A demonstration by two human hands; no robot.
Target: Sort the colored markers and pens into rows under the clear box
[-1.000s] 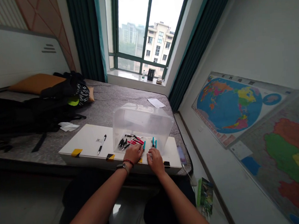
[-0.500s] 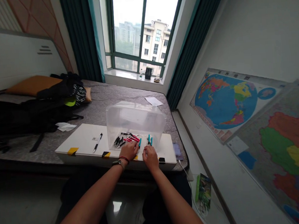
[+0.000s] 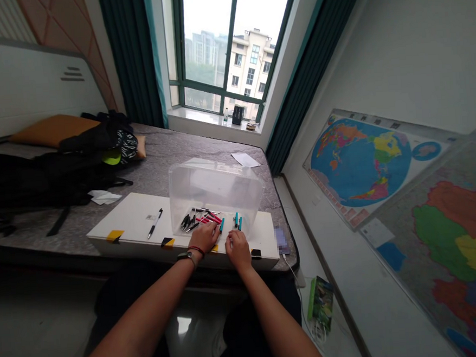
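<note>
In the head view, a clear plastic box [image 3: 216, 188] stands with its open side toward me. Several black and red pens [image 3: 196, 219] lie in a heap inside it. My left hand [image 3: 204, 238] is at the box's front, its fingers closed around the lower end of a teal pen [image 3: 222, 226]. Close by on the right, my right hand [image 3: 238, 247] has curled fingers pressed together; what they may hold is hidden. Two teal pens [image 3: 238, 221] stick up just beyond it. Left of the box, a white and black pen [image 3: 155, 224] lies alone.
The box rests on a white carton [image 3: 118, 217] with yellow and black tape, at the edge of a grey bed [image 3: 203, 145]. A phone [image 3: 282, 240] with a cable lies right of it. Black bags [image 3: 38, 181] and crumpled tissue [image 3: 104, 197] lie left; paper [image 3: 245, 160] lies behind.
Both hands hold nearly the same pose at the box's front. The whole view has shifted slightly; the pens appear unmoved.
</note>
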